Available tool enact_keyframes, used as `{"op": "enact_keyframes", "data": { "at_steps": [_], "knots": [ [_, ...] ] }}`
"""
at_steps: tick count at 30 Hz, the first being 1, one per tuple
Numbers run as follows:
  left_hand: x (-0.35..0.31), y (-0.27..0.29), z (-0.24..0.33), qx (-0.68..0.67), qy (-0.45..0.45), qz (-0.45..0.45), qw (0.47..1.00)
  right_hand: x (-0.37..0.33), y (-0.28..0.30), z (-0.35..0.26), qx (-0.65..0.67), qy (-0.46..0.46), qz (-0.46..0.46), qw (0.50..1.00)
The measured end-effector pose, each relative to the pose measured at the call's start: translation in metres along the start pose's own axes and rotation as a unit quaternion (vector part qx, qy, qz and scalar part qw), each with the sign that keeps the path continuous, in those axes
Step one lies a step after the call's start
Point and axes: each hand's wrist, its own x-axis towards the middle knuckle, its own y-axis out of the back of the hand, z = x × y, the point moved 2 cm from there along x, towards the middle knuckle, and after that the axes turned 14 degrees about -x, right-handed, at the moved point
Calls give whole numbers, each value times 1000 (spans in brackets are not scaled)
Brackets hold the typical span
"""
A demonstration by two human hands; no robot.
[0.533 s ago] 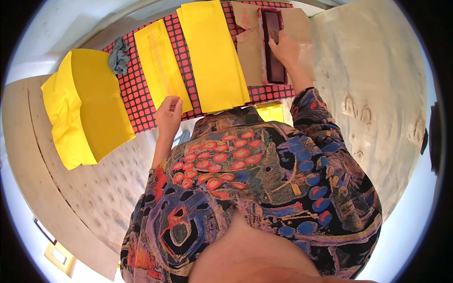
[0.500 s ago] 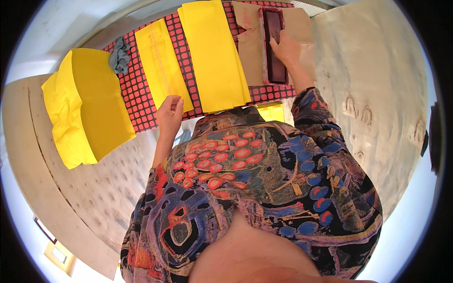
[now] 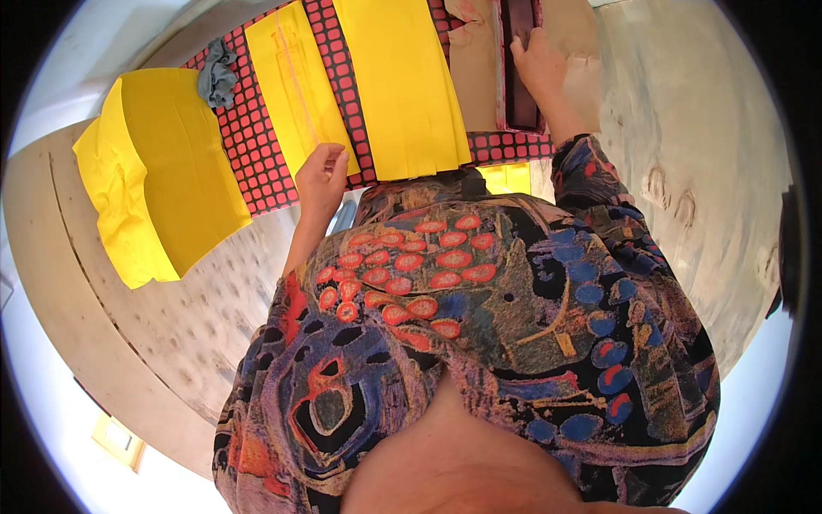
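Yellow paper sheet (image 3: pixel 301 90) is pinched by the left hand (image 3: pixel 321 176), right hand (image 3: pixel 538 64) flat on dark strip (image 3: pixel 520 73); keep edges aligned.

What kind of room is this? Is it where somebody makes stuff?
Probably a craft or sewing workspace. Yellow sheets lie over a red-and-black checked cloth on a table, and the right hand rests by a dark red strip on brown paper.

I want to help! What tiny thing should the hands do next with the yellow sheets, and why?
Probably the left hand should smooth the narrow yellow sheet flat: its fingers already rest on that sheet's near edge, while the right hand lies on the dark red strip over brown paper.
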Motion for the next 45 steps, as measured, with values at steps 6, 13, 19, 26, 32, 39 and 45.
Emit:
{"op": "enact_keyframes", "data": {
  "at_steps": [6, 13, 19, 26, 32, 39, 45],
  "knots": [
    [10, -6, 21, 31, -32, 1, 999, 9, -1, -3, 10, 48, -39, 998],
    [26, -28, 50, 134, -259, -28, 956, 22, 49, -4, 28, 39, -9, 999],
    [32, -41, 50, 159, -280, -89, 942, 10, 114, -53, 136, 77, -4, 988],
    [39, -54, 45, 172, -275, -114, 939, -6, 108, -118, 199, 163, -51, 965],
    [33, -58, 46, 181, -277, -120, 936, 1, 99, -133, 175, 182, -62, 966],
    [33, -62, 46, 166, -276, -130, 938, 7, 90, -138, 159, 185, -50, 969],
    [34, -61, 48, 160, -274, -135, 939, 10, 87, -140, 163, 172, -79, 968]
  ]
}}
